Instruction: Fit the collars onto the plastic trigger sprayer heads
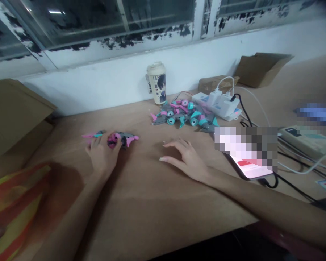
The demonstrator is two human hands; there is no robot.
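Observation:
At the left of the table, my left hand [104, 150] has its fingers and thumb closed around a small grey-and-pink plastic toy [129, 138] with fin-like parts. A pink and teal piece [93, 135] pokes out behind that hand; whether it belongs to the same toy I cannot tell. My right hand [186, 157] hovers over or rests on the bare wood, fingers apart and holding nothing. Beyond it lies a heap of similar toys [183, 114] in grey, pink and teal, with round eye-like parts.
Behind the heap stands a cup with a lid [157, 83]. A power strip [220, 105] with chargers and cables sits beside a lit phone [250, 163]. Cardboard boxes [260, 70] [16, 112] flank the table [141, 206]. A red-and-yellow bag [19, 203] lies front left.

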